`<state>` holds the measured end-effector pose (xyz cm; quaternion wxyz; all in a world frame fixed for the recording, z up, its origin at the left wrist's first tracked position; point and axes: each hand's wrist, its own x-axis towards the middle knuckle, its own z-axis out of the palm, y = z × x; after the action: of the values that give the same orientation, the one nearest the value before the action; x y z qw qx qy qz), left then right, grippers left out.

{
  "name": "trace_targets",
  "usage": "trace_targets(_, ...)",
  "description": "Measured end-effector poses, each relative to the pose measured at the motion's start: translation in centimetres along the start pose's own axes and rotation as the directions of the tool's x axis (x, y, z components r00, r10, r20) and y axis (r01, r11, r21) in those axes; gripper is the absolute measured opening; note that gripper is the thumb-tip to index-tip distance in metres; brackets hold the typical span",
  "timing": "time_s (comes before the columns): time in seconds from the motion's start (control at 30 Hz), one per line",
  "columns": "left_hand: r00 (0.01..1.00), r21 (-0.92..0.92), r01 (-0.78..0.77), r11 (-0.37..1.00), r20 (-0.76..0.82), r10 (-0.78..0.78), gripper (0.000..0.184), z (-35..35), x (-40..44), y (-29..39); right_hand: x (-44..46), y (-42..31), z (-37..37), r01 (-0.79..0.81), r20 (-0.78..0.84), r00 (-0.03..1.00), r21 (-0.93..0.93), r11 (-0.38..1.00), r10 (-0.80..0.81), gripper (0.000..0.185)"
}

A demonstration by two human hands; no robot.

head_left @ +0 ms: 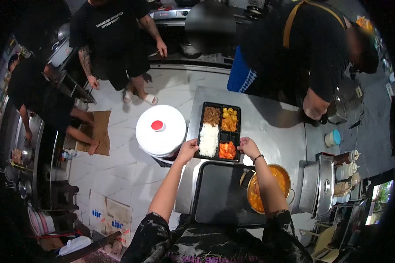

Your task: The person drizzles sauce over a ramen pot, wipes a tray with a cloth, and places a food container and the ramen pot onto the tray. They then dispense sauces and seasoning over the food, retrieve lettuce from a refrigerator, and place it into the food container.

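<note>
A black compartment tray (222, 136) of food lies on the steel table (267, 118). It holds white rice (209, 140), shredded brown meat (212, 116), yellow round pieces (229, 114), an orange-brown dish (229, 124) and red kimchi-like food (227, 150); one small compartment looks bare. My left hand (188, 150) grips the tray's left edge near the rice. On the opposite edge, beside the red food, my right hand (249, 148) has its fingers closed on the rim. Under my right forearm stands a pot of orange stew (278, 177), partly hidden.
A black flat tray (219, 197) lies nearest my body. Left of the table stands a white-lidded bucket (160, 130). Steel containers (318, 186) and squeeze bottles (347, 171) are at right. One person leans over the table's far right; two others stand at left.
</note>
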<state>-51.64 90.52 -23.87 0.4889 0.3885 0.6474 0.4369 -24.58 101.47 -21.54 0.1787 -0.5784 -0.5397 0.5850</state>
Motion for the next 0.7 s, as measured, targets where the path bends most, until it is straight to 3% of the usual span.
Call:
trace_targets(0.1, 1.0, 0.011, -0.019, 1.0, -0.004, 0.019, 0.041, -0.7, 0.5, 0.9, 0.5, -0.2, -0.1, -0.096, 0.032, 0.995, 0.076, 0.993, 0.093, 0.035)
trace_targets(0.17, 0.998, -0.036, -0.057, 0.998, 0.007, 0.057, 0.04, -1.0, 0.9, 1.5, 1.0, 0.4, -0.4, -0.027, 0.055, 0.998, 0.242, 0.97, 0.014, 0.033)
trace_targets(0.2, 0.996, -0.128, -0.009, 0.992, 0.083, 0.019, 0.041, -1.4, 0.8, 2.0, 0.8, 0.0, -0.6, 0.018, 0.045, 0.999, 0.139, 0.99, -0.024, 0.033)
trace_targets(0.27, 0.986, -0.021, 0.088, 0.996, 0.143, -0.084, 0.043, -2.1, -0.4, 3.6, -0.7, -1.1, -0.4, 0.054, 0.022, 0.998, 0.129, 0.99, -0.057, 0.032)
trace_targets(0.37, 0.995, -0.101, -0.039, 0.994, 0.088, 0.047, 0.045, -2.6, -1.9, 0.0, -5.6, -2.9, 0.3, 0.149, -0.002, 0.989, 0.075, 0.986, -0.149, 0.033)
trace_targets(0.4, 0.996, -0.065, 0.018, 0.998, 0.086, -0.012, 0.047, -3.1, -3.7, 0.8, -7.4, -2.5, 1.0, 0.171, -0.032, 0.985, 0.041, 0.984, -0.17, 0.033)
trace_targets(0.47, 0.995, -0.174, 0.024, 0.984, 0.096, -0.007, 0.044, -4.1, -7.8, 1.4, -12.5, -3.1, 2.5, 0.119, -0.058, 0.991, 0.024, 0.993, -0.118, 0.036)
trace_targets(0.7, 0.972, -0.089, 0.113, 0.99, 0.214, -0.092, 0.045, -5.1, -20.0, -1.5, -23.4, 5.7, 6.1, 0.094, -0.024, 0.995, 0.097, 0.991, -0.092, 0.036)
